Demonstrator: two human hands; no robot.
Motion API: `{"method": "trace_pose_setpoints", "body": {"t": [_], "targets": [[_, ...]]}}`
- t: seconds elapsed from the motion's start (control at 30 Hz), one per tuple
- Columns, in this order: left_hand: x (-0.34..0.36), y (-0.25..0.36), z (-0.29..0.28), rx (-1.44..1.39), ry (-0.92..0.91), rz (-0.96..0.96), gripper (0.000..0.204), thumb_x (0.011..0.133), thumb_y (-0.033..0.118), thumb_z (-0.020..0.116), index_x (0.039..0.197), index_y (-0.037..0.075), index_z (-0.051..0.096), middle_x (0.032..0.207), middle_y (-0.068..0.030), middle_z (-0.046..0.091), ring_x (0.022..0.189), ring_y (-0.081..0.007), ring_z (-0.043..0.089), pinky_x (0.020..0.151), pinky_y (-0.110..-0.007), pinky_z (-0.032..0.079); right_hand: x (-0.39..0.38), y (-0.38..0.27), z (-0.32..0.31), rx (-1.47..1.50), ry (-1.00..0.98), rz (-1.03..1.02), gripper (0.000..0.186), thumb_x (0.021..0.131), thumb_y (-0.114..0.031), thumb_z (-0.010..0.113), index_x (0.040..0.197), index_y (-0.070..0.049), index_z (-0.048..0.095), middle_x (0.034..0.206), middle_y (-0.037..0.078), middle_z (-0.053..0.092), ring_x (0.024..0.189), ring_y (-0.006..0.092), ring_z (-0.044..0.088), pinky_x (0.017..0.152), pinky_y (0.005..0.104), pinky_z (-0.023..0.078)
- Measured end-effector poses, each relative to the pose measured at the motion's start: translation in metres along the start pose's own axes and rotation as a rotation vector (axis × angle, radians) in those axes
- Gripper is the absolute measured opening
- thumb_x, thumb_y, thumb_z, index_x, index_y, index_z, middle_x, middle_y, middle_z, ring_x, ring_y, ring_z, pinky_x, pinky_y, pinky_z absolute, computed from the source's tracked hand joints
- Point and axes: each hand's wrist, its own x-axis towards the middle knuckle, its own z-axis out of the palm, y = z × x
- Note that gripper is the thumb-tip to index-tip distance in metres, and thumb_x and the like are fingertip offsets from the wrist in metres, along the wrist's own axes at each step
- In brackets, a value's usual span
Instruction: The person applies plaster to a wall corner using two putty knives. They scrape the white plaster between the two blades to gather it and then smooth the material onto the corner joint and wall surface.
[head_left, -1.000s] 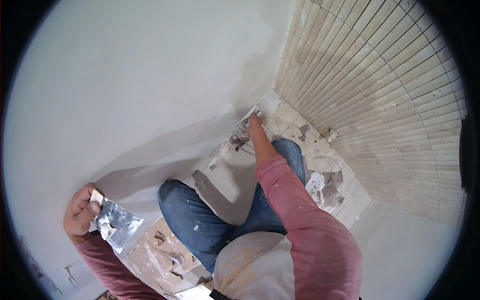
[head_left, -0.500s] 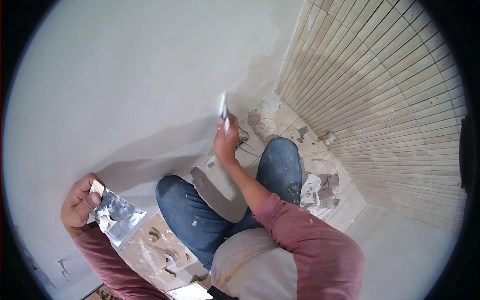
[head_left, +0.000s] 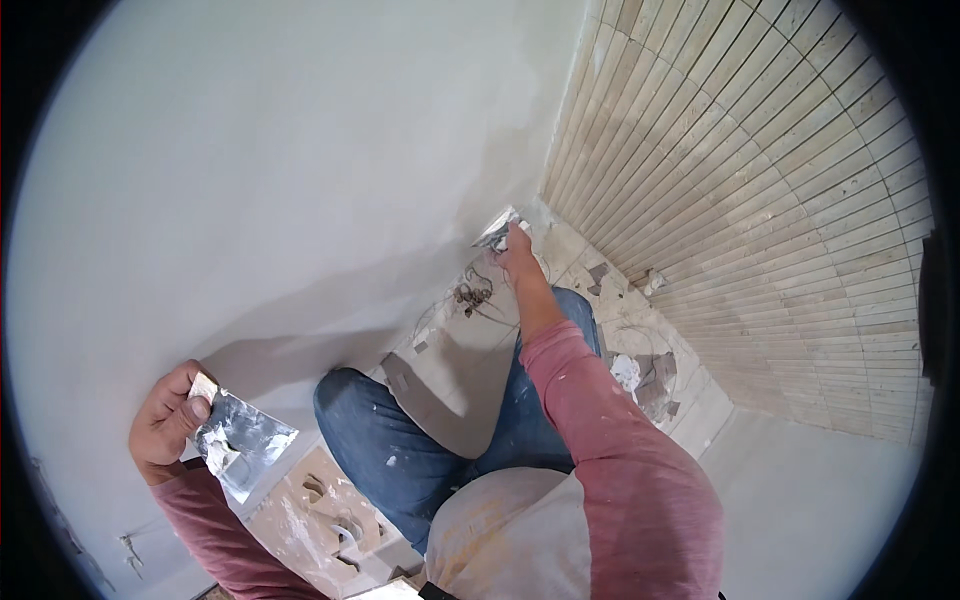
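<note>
My left hand (head_left: pixel 162 425) grips a wide metal putty knife (head_left: pixel 245 445) at the lower left, with lumps of white compound on its blade. My right hand (head_left: pixel 515 255) is closed on a second metal putty knife (head_left: pixel 496 228), held at the foot of the smooth pale wall (head_left: pixel 300 130), near the inner corner. Some of that blade is hidden by my fingers. Below it a tangle of wire and dark bits (head_left: pixel 472 300) lies on the floor along the wall.
My bent left knee (head_left: pixel 350 400) is beside the wall. A ribbed tiled wall (head_left: pixel 720 210) rises at the right, with a small fitting (head_left: pixel 650 282) low on it. Debris and scraps (head_left: pixel 655 385) lie on the floor. A plaster-stained board (head_left: pixel 300 520) with cut-outs is at lower left.
My right hand swung left and up along the wall with its putty knife, then moved back rightward to the corner, blade turned flatter. My left hand has barely shifted.
</note>
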Motion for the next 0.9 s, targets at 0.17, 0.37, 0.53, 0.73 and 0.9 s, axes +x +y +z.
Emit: {"method": "trace_pose_setpoints", "body": {"t": [0.17, 0.37, 0.53, 0.73, 0.9], "targets": [[0.001, 0.001, 0.001, 0.016, 0.0, 0.017, 0.036, 0.094, 0.038, 0.071, 0.091, 0.004, 0.057, 0.08, 0.004, 0.053, 0.072, -0.007, 0.046, 0.064, -0.023, 0.035, -0.042, -0.057, 0.041, 0.089, 0.142, -0.16, 0.044, 0.104, -0.045, 0.05, 0.132, -0.011, 0.054, 0.12, 0.011, 0.063, 0.106, 0.0264, 0.061, 0.085, 0.0519, 0.052], [0.0, 0.0, -0.003, 0.037, -0.022, 0.008, 0.041, 0.093, 0.042, 0.071, 0.09, 0.003, 0.056, 0.08, 0.0028, 0.052, 0.072, -0.0079, 0.045, 0.062, -0.024, 0.035, -0.166, -0.07, 0.094, -0.258, 0.101, -0.85, 0.041, 0.104, -0.03, 0.054, 0.125, 0.005, 0.058, 0.112, 0.02, 0.063, 0.098, 0.0305, 0.063, 0.084, 0.0396, 0.05], [0.001, -0.003, -0.001, 0.099, 0.026, 0.105, 0.044, 0.092, 0.046, 0.071, 0.089, 0.004, 0.056, 0.077, 0.0034, 0.051, 0.07, -0.0066, 0.044, 0.06, -0.024, 0.033, -0.227, -0.024, 0.087, -0.49, 0.004, -1.507, 0.031, 0.102, -0.022, 0.057, 0.119, 0.004, 0.061, 0.095, 0.013, 0.064, 0.089, 0.0247, 0.06, 0.084, 0.0371, 0.048], [-0.001, -0.004, -0.002, 0.065, 0.013, 0.035, 0.043, 0.092, 0.045, 0.072, 0.092, 0.005, 0.056, 0.077, 0.0054, 0.051, 0.068, -0.005, 0.042, 0.059, -0.022, 0.031, -0.178, -0.037, 0.036, -0.429, -0.051, -1.145, 0.032, 0.105, -0.024, 0.054, 0.117, 0.004, 0.063, 0.097, 0.011, 0.068, 0.089, 0.0188, 0.061, 0.083, 0.0335, 0.049], [0.0, -0.004, -0.003, 0.052, 0.005, 0.036, 0.041, 0.092, 0.043, 0.072, 0.093, 0.005, 0.057, 0.078, 0.0056, 0.052, 0.068, -0.0046, 0.042, 0.059, -0.022, 0.031, -0.141, -0.088, 0.036, -0.436, 0.191, -1.183, 0.035, 0.105, -0.026, 0.052, 0.116, 0.005, 0.064, 0.097, 0.014, 0.068, 0.089, 0.0227, 0.062, 0.084, 0.0379, 0.048]]}}
